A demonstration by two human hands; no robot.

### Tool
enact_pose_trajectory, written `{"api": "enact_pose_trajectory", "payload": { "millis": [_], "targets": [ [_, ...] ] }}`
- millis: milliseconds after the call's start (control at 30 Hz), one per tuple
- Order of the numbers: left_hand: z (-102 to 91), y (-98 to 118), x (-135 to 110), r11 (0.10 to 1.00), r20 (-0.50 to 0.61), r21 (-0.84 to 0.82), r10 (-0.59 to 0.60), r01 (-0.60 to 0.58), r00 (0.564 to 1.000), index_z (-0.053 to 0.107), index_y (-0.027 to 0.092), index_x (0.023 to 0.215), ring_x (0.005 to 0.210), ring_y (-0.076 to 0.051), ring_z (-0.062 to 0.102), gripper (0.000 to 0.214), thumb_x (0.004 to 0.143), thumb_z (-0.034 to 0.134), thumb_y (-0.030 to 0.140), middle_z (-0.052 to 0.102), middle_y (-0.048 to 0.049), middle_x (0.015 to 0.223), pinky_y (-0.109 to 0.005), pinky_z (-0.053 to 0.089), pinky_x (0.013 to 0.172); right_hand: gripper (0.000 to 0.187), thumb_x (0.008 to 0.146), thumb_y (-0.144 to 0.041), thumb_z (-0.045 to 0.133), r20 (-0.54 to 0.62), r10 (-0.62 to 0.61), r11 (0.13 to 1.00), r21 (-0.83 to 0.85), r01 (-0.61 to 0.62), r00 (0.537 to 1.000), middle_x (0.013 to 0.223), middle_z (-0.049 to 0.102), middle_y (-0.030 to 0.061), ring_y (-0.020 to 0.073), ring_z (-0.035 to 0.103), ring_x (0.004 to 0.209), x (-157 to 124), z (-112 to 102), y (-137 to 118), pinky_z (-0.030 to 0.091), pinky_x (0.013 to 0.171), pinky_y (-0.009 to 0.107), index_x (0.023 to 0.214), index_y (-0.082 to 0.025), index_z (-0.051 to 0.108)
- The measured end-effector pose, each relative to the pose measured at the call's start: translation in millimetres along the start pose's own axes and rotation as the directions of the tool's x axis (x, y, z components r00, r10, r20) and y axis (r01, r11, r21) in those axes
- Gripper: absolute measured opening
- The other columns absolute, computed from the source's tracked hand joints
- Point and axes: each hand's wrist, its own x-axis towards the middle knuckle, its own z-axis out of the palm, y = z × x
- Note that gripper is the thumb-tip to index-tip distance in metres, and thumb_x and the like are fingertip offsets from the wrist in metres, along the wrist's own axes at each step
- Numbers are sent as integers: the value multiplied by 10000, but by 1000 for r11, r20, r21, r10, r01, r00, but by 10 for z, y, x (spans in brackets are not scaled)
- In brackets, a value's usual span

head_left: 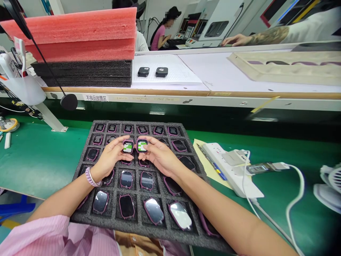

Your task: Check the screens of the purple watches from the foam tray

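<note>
A black foam tray (82, 218) lies on the green mat before me, its pockets filled with several purple-rimmed smartwatch bodies, mostly dark-screened. My left hand (110, 156) is closed on one watch body (128, 146) whose screen is lit green and white. My right hand (160, 155) grips a second lit watch body (142, 145) right beside it. Both watches are held just above the tray's middle rows, screens facing me. The far row holds watch bodies (142, 129) lying face down.
A white power strip (229, 170) with plugs and cables lies right of the tray. Pink and black foam sheets (80, 46) are stacked on the raised shelf, with two dark modules (153, 72) beside them. A beige tray (287, 67) sits further right. Other people work beyond.
</note>
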Motion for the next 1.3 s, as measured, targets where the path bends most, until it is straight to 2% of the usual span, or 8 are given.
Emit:
{"api": "enact_pose_trajectory", "payload": {
  "millis": [233, 467, 733, 933, 1033, 1133, 1233, 1300],
  "targets": [
    [-1, -5, 1, 999, 4, 51, 6, -6, 1000, 570, 156, 1269, 671, -146, 700, 365, 918, 512, 239, 635, -45, 922, -266, 614, 666, 477, 738, -373, 853, -12, 0, 999, -34, -1, 1000, 943, 686, 58, 144, 614, 587, -10, -7, -1, 482, 575, 246, 1099, -180, 607],
    [-29, -24, 1, 968, 15, 217, 127, -127, 992, 594, 149, 1091, 521, -47, 541, 362, 772, 717, 267, 577, 20, 816, -158, 480, 496, 436, 744, -341, 815, -24, 3, 1000, -15, -4, 1000, 906, 705, 81, 158, 622, 556, -4, -15, -9, 466, 519, 231, 1087, -160, 616],
    [-7, 52, 12, 974, 55, 171, 139, -146, 989, 480, 160, 1281, 665, -73, 625, 648, 670, 696, 146, 608, -40, 1055, -192, 527, 617, 458, 697, -224, 746, 44, 9, 999, 43, -11, 999, 988, 701, 84, 196, 671, 676, -18, 32, -57, 531, 632, 283, 1131, -170, 612],
    [-340, 413, 47, 951, 42, 239, 192, -196, 981, 456, 151, 1262, 709, -146, 683, 662, 681, 766, 219, 622, -52, 1022, -274, 566, 668, 730, 670, -181, 875, 54, -110, 989, -98, 115, 992, 1044, 677, 40, 137, 636, 700, -82, -127, -394, 516, 673, 241, 1288, -254, 494],
    [-537, 539, 97, 885, 47, 416, 211, -211, 976, 476, 143, 1201, 771, -170, 672, 583, 721, 773, 289, 634, -60, 1004, -320, 566, 727, 687, 710, -296, 883, 2, -204, 936, -293, 196, 979, 1035, 657, 47, 173, 637, 729, -54, -334, -569, 527, 677, 286, 1280, -248, 501],
    [-524, 465, 223, 611, 131, 746, 254, -264, 958, 533, 155, 1161, 930, -215, 631, 488, 759, 761, 311, 624, -79, 1053, -394, 537, 874, 554, 754, -392, 827, 50, -241, 726, -653, 214, 969, 1027, 615, 75, 239, 633, 802, 74, -506, -544, 547, 734, 368, 1207, -198, 575],
    [-345, 277, 397, 159, 250, 944, 221, -288, 943, 611, 210, 1196, 1181, -280, 505, 468, 777, 775, 340, 548, -91, 1218, -452, 425, 1057, 409, 777, -339, 797, 152, -259, 197, -959, 206, 954, 1084, 552, 98, 298, 600, 976, 233, -550, -345, 519, 898, 437, 1134, -186, 670],
    [-237, 176, 490, 26, 258, 963, 179, -267, 949, 638, 241, 1215, 1232, -321, 443, 472, 787, 777, 382, 510, -98, 1266, -480, 396, 1067, 381, 792, -324, 803, 175, -259, -52, -985, 167, 950, 1142, 529, 107, 340, 547, 1093, 301, -515, -200, 463, 978, 491, 1142, -216, 698]
  ]
}}
